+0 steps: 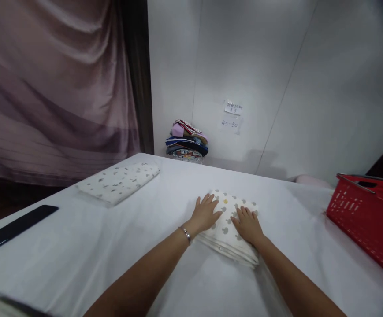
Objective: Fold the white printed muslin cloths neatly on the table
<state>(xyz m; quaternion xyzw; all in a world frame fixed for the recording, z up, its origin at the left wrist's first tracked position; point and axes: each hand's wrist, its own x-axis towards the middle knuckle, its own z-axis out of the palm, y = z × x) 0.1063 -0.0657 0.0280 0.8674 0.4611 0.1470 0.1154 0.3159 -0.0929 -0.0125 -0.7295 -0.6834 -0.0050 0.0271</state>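
One folded cloth, pressed flat on the white-covered desk

We note the cloth a little right of centre on the desk. White or off-white ground, grey rounded motifs scattered over it, a single yellow one near the far edge. Folded into a compact, roughly four-sided pad; several layers show along the near edge, slightly uneven. We cannot count the layers surely.

Hands: two, both open, palms down, fingers spread, grasping nothing. Left hand lies across the cloth's left side; right hand rests on its right side. A gap between them shows the print. One silvery bracelet, left wrist.

Left part of the desk: one more folded cloth, white with small grey and dark motifs, apart from the first. We count two folded cloths on the desk. Nearer the left edge, one long, flat black object; we cannot tell what it is.

Right side: one red basket, slotted wall, cut off by the view's edge.

Beyond the far edge: one stack of folded fabrics, mixed colours, pieces too overlapped to count. On the pale wall, two paper notes, one above the other, the lower reading "45-50". Far left, a pinkish-mauve curtain.
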